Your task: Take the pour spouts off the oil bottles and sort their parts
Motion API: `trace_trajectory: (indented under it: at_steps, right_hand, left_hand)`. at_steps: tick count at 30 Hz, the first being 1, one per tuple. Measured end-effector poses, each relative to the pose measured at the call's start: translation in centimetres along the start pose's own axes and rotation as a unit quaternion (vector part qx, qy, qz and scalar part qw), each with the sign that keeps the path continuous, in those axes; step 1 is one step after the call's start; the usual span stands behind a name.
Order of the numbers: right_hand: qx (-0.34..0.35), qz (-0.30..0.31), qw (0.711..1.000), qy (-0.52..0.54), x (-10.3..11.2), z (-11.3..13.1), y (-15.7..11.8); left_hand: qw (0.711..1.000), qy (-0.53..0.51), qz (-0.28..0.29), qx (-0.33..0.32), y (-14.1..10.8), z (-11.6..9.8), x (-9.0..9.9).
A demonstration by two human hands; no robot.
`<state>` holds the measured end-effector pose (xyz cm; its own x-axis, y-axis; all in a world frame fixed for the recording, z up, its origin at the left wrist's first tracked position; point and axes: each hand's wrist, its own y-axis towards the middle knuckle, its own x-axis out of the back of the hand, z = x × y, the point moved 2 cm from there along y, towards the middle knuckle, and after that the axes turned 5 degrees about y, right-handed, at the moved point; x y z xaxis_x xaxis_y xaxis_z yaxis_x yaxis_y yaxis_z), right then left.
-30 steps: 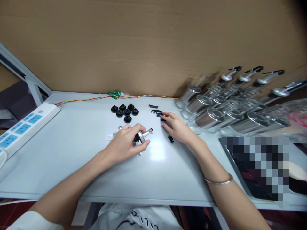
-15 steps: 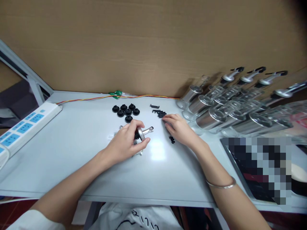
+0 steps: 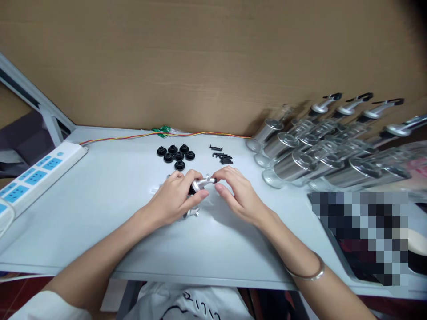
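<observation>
My left hand is closed around a metal bottle pourer with a black stopper base, its spout pointing right. The thumb and forefinger of my right hand close on the small black tip at the spout's end. Partly hidden beneath my left hand lie more silvery spouts. Beyond it sit several black rubber stoppers in a cluster. Several thin black flip-lid pieces lie just past my right hand.
Glass bottles with metal sleeves crowd the right side, some topped with pourers. A dark, blurred-out flat device lies at the front right. A white power strip is on the left. Twisted wires run along the cardboard behind.
My right hand has moved left and nearer, from beside the black pieces to the pourer's tip. My left hand keeps the pourer, now turned slightly with its spout raised.
</observation>
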<state>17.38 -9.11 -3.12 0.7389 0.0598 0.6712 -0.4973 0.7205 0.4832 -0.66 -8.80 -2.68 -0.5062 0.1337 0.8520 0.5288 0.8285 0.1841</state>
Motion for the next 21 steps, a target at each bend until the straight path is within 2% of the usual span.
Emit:
trace_trajectory:
  at_steps: [7, 11, 15, 18, 21]
  right_hand:
    - [0.03, -0.014, 0.998, -0.051, -0.2, -0.3, -0.1]
    - [0.02, -0.034, 0.999, -0.009, 0.1, 0.0, -0.2]
    - [-0.09, -0.051, 0.987, 0.122, 0.4, 0.0, -0.3]
    - [-0.181, -0.082, 0.958, 0.208, 0.7, -0.6, -0.4]
    - [-0.223, -0.138, 0.928, 0.265, 1.3, -1.3, -0.3]
  left_hand:
    - [0.999, 0.0, 0.016, -0.035, -0.1, -0.1, -0.2]
    - [0.997, 0.011, -0.003, -0.076, 0.0, -0.3, -0.1]
    - [0.991, 0.05, -0.058, -0.106, 0.1, -0.2, 0.0]
    - [0.988, 0.061, -0.1, -0.096, 0.0, 0.0, 0.1]
    - [0.99, 0.046, -0.12, -0.065, -0.1, 0.1, 0.2]
